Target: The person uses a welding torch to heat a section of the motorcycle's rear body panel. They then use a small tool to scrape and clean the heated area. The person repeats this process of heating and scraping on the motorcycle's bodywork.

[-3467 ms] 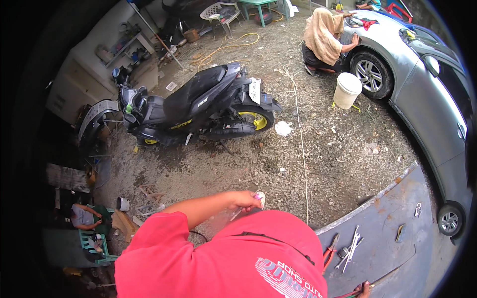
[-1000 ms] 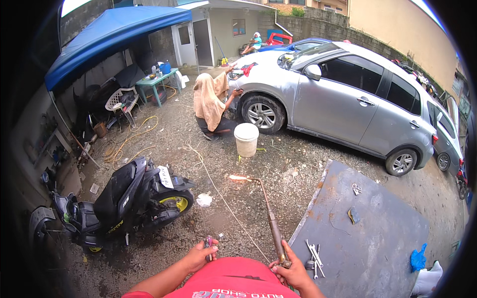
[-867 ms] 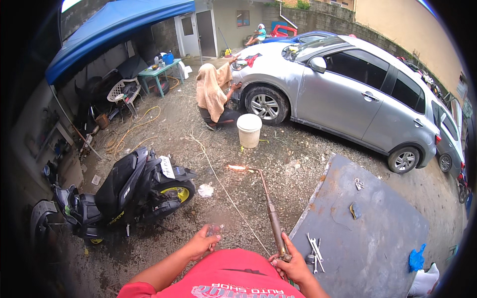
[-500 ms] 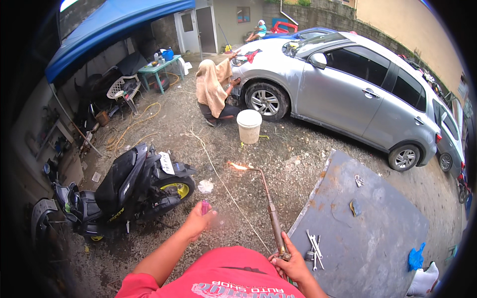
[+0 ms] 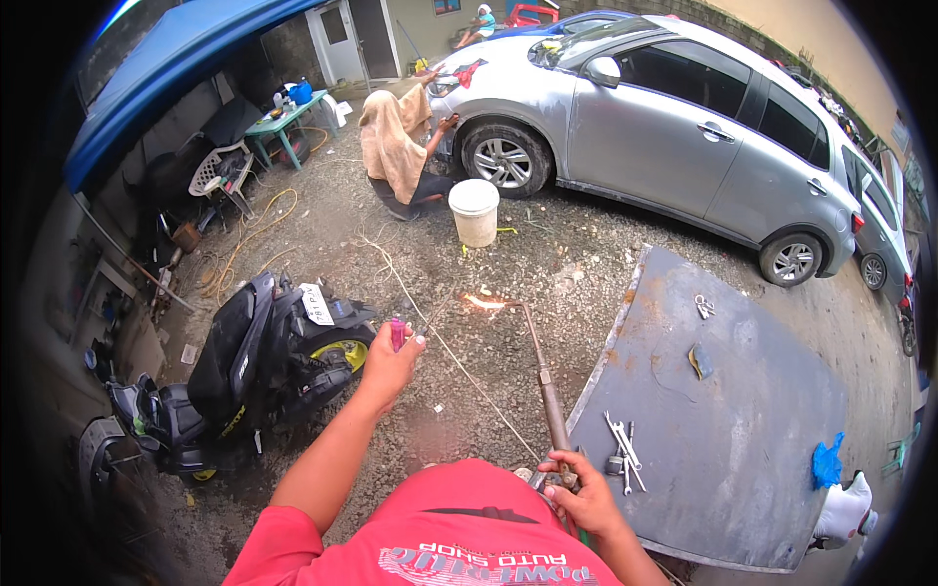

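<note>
The torch (image 5: 553,405) slants up and away from the right hand (image 5: 586,496), whose fingers are curled round its lower end, just beside the left edge of the grey table (image 5: 743,459). Its bent neck (image 5: 531,322) turns to the person's left, and the flame (image 5: 486,303) burns above the gravel (image 5: 489,352), ahead of both hands. Well apart from the torch's handle, the left hand (image 5: 386,366) pinches a pink lighter (image 5: 398,335); whether it also grips the thin dark rod (image 5: 432,320) by its fingertips, I can't tell.

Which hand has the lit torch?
The right hand, closed around the rear of the torch, whose bent tip bears the flame. The left hand holds a small pink object instead.
</note>
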